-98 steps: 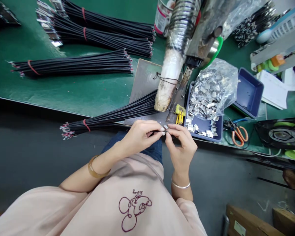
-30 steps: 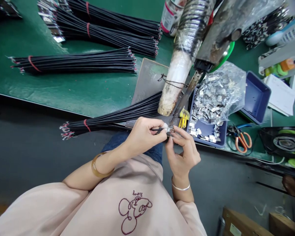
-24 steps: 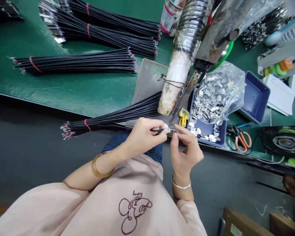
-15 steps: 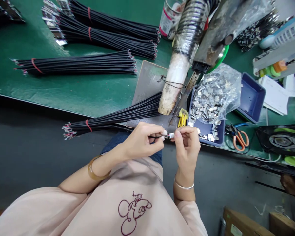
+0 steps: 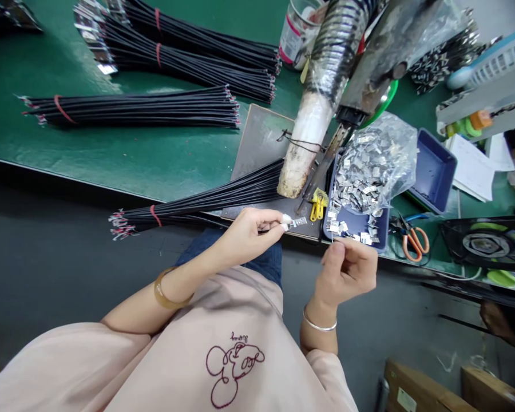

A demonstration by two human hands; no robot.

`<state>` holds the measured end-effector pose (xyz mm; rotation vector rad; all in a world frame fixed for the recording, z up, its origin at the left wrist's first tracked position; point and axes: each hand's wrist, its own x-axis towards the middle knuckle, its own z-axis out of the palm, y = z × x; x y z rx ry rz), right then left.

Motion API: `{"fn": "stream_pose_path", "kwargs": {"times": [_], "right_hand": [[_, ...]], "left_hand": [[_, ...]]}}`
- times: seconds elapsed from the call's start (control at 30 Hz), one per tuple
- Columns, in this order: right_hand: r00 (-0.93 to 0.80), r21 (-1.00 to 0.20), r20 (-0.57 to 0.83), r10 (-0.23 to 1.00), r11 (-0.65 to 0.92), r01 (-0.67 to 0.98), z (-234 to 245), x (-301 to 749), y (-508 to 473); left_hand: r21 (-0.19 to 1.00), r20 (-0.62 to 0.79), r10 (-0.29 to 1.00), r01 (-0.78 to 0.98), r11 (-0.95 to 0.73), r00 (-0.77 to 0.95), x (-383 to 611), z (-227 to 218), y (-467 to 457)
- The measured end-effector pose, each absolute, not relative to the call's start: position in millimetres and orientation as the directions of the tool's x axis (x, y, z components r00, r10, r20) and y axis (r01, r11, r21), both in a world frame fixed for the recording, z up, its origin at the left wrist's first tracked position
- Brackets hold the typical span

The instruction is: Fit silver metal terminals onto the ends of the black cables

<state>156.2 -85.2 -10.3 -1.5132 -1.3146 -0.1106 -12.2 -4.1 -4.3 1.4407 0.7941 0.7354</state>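
Between the thumb and fingers of my left hand (image 5: 257,232) is a black cable, closed in a pinch. From its fingertips, which wear white covers, a flat metal USB-type connector (image 5: 299,222) sticks out to the right. My right hand (image 5: 347,266) is closed in front of the blue tray (image 5: 384,237), apart from the connector. A thin, pale pin-like piece (image 5: 332,235) stands up from its pinched fingertips; its kind is unclear. Small metal connector shells (image 5: 364,189) fill the tray and a clear bag in it. Behind my left hand lies a banded cable bundle (image 5: 206,198).
Above the grey board (image 5: 257,134) hangs a white-wrapped hose end (image 5: 302,149), beside a metal bar. Yellow clips (image 5: 318,205) lie near the tray. Orange-handled pliers (image 5: 415,245) are at the right, by a black fan (image 5: 489,243). More cable bundles (image 5: 146,109) lie at the back left.
My right hand has moved right and slightly down, away from the connector, toward the tray's front edge. The connector in my left hand is now uncovered and tilts a little upward.
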Motion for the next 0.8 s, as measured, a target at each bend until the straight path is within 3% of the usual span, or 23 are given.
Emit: {"fn": "stream_pose_path", "kwargs": {"times": [0.17,0.27,0.33,0.43,0.5,0.57,0.67,0.8], "right_hand": [[0.09,-0.436,0.597,0.797,0.229,0.87,-7,151,-82],[-0.043,-0.319,0.604,0.796,0.291,0.902,-10,146,-74],[-0.044,-0.311,0.609,0.792,0.29,0.905,-13,143,-71],[0.099,-0.519,0.515,0.851,0.217,0.827,-16,140,-71],[0.227,-0.754,0.343,0.911,0.123,0.645,-16,141,-71],[0.309,-0.91,0.197,0.93,0.057,0.41,-15,143,-71],[0.425,-0.959,0.236,0.874,0.139,0.246,-12,148,-72],[0.48,-0.874,0.462,0.746,0.29,0.39,-9,150,-76]], "left_hand": [[0.998,-0.065,0.808,0.045,0.047,0.586,-14,-2,0],[0.997,-0.071,0.799,0.028,0.067,0.597,-14,-2,0],[0.998,-0.065,0.795,0.032,0.057,0.603,-13,-3,0],[0.998,-0.058,0.803,0.037,0.045,0.593,-12,-7,-2],[0.998,-0.063,0.81,0.014,0.068,0.582,-12,-8,-3],[0.995,-0.072,0.817,-0.012,0.096,0.572,-12,-7,-2],[0.991,-0.084,0.833,-0.038,0.125,0.546,-11,-4,-2],[0.989,-0.1,0.852,-0.047,0.144,0.514,-10,-1,-1]]}}
